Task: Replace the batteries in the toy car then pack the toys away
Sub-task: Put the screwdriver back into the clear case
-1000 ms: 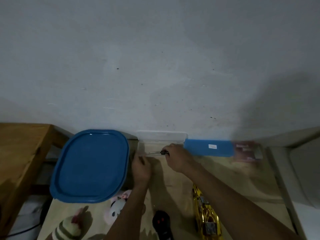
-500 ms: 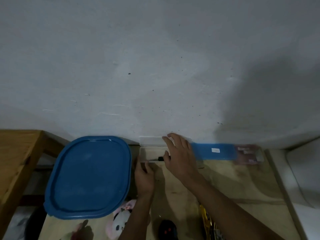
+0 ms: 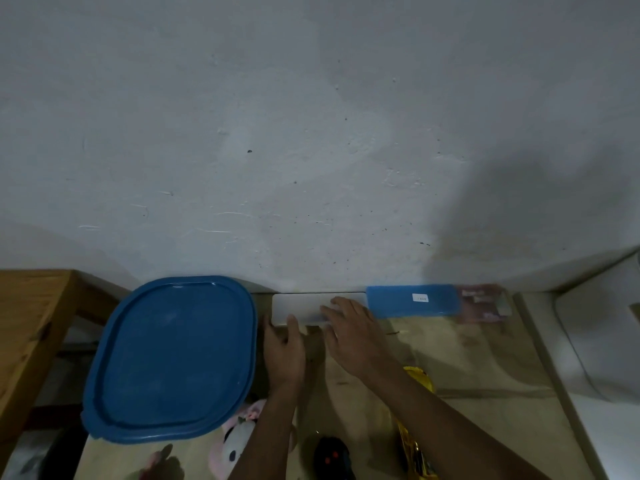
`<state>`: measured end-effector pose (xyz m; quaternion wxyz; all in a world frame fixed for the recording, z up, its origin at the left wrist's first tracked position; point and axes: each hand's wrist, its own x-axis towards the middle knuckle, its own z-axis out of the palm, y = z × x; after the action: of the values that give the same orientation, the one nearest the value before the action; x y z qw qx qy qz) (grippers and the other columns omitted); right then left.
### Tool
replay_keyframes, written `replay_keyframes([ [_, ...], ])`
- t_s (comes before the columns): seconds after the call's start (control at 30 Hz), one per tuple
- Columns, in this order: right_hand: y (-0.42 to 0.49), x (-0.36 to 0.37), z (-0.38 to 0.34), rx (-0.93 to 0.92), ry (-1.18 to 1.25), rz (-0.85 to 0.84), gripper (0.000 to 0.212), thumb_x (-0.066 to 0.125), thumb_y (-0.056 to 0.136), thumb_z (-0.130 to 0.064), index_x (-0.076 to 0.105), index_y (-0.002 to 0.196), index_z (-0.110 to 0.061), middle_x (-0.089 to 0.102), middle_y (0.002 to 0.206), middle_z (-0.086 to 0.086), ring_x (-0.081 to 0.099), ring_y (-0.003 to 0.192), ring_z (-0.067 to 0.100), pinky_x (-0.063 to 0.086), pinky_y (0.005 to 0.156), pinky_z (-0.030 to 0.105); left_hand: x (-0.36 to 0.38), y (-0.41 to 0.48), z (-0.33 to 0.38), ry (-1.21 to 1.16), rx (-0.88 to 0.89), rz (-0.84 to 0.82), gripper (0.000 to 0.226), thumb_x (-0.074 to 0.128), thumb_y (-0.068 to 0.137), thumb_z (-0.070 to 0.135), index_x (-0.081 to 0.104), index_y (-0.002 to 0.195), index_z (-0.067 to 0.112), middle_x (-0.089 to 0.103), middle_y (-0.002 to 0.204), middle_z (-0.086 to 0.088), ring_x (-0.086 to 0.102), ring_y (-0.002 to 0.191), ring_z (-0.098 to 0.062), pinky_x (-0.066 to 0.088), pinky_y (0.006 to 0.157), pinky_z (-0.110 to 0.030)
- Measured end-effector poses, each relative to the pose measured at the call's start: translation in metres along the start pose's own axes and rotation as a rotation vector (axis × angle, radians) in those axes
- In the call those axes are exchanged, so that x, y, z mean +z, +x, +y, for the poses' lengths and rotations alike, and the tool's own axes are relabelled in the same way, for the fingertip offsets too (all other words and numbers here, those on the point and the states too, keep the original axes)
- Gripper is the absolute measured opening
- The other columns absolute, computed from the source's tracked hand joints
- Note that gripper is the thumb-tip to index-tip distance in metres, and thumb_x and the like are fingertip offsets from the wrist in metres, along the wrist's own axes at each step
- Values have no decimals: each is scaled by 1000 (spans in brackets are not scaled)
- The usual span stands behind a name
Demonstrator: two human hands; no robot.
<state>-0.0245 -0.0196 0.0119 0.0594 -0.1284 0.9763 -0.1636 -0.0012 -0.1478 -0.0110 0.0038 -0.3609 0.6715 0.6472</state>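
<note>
Two bare hands are resting on a pale, frosted plastic case (image 3: 301,308) lying at the centre of the frame against the rough white wall (image 3: 311,133). The right hand (image 3: 353,337) is lying flat with fingers spread over the case's closed lid, gripping nothing. The left hand (image 3: 284,348) is bracing the case's near edge, thumb up on the lid and fingers loosely curled; whether anything is held in it cannot be told. A large, rounded-rectangle blue lid (image 3: 169,358) of smooth plastic is sitting at centre left, touching a wooden table (image 3: 27,323). Right of the case, a flat blue rectangular box (image 3: 412,301) with a small white label is lying along the wall. The shiny gold toy car (image 3: 414,445) is lying at the bottom, partly behind the right forearm, beside a black remote (image 3: 332,457) and a soft pink-and-white plush toy (image 3: 235,441).
</note>
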Motion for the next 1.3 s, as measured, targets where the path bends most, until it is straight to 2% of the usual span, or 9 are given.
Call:
replay_keyframes([
  [0.17,-3,10,2,34,-60,-27,55,59,94,-18,42,144,-30,33,155,-2,28,143,20,24,116,35,2,5,-4,49,53,16,59,57,99,30,36,150,9,50,146,-16,47,134,-30,39,114,-49],
  [0.4,14,9,7,50,-38,-29,67,64,84,2,47,141,-29,38,150,-1,32,140,20,32,113,33,4,15,0,-31,57,11,50,59,99,19,44,145,9,58,137,-11,55,125,-26,43,110,-45],
  [0.57,18,10,9,18,-121,-3,65,72,79,-2,54,136,-27,55,120,2,51,114,24,48,94,34,7,20,2,-23,56,21,50,59,98,20,44,145,9,57,138,-14,54,127,-28,42,111,-48],
  [0.77,19,7,5,42,-105,-31,58,63,89,-9,46,142,-28,53,125,-1,47,117,19,45,97,30,4,20,2,4,58,-31,53,59,98,23,42,146,11,55,141,-13,51,130,-27,40,113,-49],
  [0.87,19,-7,4,88,40,-83,46,55,95,-18,49,140,-26,52,130,-3,48,119,16,47,97,29,0,17,11,46,86,-146,52,57,99,23,39,147,15,55,139,-10,53,127,-23,40,113,-46],
  [0.97,11,-30,-2,216,325,-142,39,51,98,-24,51,137,-23,52,138,-3,51,124,17,44,105,32,-4,8,28,127,83,-263,62,56,99,21,24,152,19,46,145,-12,49,124,-19,41,107,-32],
  [1.1,-21,-55,-14,278,556,-11,29,52,98,-24,61,126,-23,62,125,-4,59,107,11,49,94,27,-17,-23,51,374,104,-350,67,55,99,31,21,155,17,19,159,-10,40,134,-24,37,102,-27],
  [1.2,-53,-69,-25,279,685,51,22,53,98,-24,65,116,-26,66,111,-8,59,98,6,51,89,26,-36,-53,59,330,215,-332,43,54,100,31,50,141,18,51,145,-8,56,121,-16,43,95,-23],
  [1.3,-84,-70,-36,237,765,61,18,55,96,-26,67,110,-29,67,107,-13,61,97,3,50,84,23,-70,-82,67,188,370,-172,26,59,98,23,66,123,18,73,106,1,68,87,2,53,77,-17],
])
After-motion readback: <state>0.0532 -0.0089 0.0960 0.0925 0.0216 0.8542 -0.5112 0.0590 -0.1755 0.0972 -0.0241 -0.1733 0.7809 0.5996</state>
